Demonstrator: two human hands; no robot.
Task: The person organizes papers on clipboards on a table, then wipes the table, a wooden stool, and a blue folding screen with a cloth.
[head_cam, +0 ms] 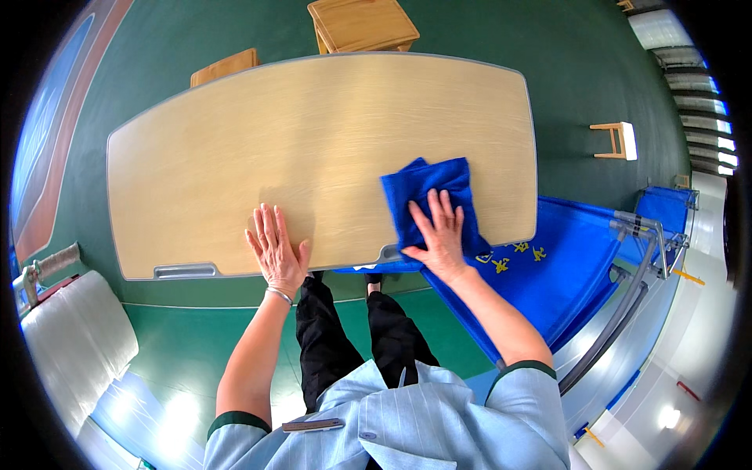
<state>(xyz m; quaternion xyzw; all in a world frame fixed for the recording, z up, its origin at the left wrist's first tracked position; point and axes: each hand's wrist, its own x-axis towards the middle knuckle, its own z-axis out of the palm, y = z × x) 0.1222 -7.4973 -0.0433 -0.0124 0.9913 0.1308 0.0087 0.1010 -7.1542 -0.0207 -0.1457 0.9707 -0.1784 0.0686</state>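
Note:
A wood-grain tabletop (329,135) with a grey edge and a curved far side lies before me. My left hand (278,252) rests palm down near its front edge, thumb spread out, with nothing in it. Toward the right end, a folded blue cloth (455,173) lies on the surface under my right hand (439,235). The fingers of that hand are spread over the cloth and press it against the table. One corner of the cloth reaches the front edge, beside a grey recessed handle (389,254). Another such handle (185,271) is at the front left.
Wooden stools (364,23) stand beyond the far edge. A blue folding cot (529,282) with grey metal tubes is close by my right arm. At lower left is a large roll of clear plastic film (82,341). A small stool (617,141) stands farther right on the green floor.

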